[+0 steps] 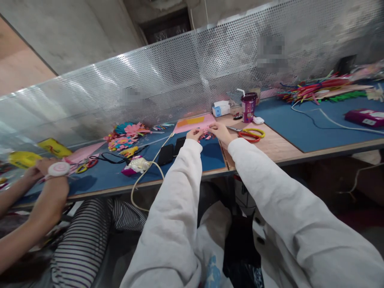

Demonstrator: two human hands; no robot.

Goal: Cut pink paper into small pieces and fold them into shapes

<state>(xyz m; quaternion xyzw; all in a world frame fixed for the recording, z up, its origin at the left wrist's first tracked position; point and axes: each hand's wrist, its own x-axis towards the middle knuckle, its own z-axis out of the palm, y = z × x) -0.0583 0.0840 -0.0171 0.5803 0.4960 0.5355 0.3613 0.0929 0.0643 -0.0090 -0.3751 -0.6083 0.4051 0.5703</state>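
Two hands [194, 134] [220, 132] at seemingly several pink pieces [207, 136], one cup [248, 108] nearby.

Right of the right hand [220, 131], scissors [243, 132] and, farther, a purple cup [248, 109] obstruct; past them the blue mat [297, 134] has near-side room.

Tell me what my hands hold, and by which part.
Your left hand and right hand seemingly pinch a small pink piece; which part is too small to tell.
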